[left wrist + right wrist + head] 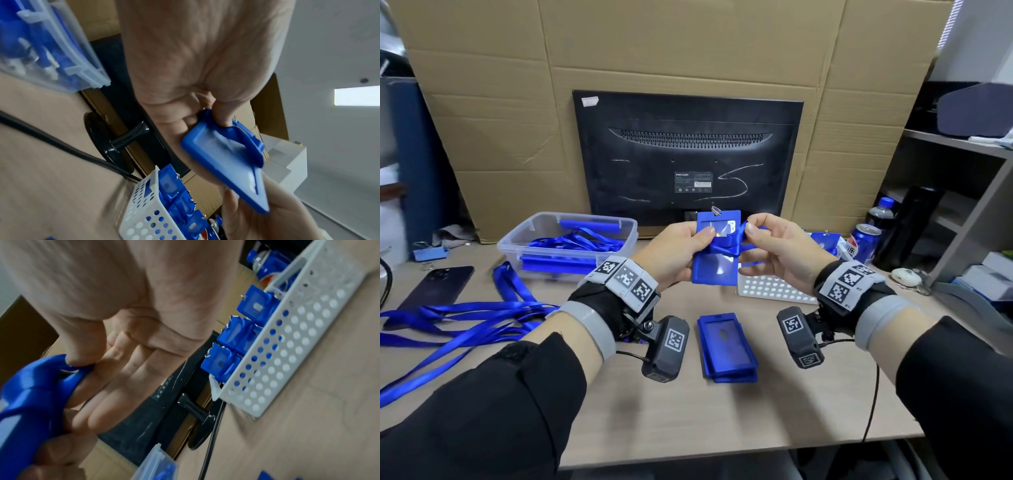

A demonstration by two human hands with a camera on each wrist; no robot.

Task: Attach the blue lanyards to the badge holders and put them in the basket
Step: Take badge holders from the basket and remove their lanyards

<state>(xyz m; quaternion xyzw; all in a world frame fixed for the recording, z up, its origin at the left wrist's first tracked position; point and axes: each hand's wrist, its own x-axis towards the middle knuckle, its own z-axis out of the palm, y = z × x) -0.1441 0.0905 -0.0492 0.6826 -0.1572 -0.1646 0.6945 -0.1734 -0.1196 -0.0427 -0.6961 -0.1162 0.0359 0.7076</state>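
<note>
Pinching both ways: our left hand (674,251) grips the upright blue plastic badge holder (714,270) above the bench (808,387); our right hand (774,246) pinches the blue ribbon lanyard (736,240) just right, nearer the white perforated basket (774,291).

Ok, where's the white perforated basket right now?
Head view: white perforated plastic basket sits on the desk right of centre, below the right hand, before the black monitor.

head view looks down and forward over the counter (722,411); both wrist views sit close under the palms, sharing the white basket (141,216).
</note>
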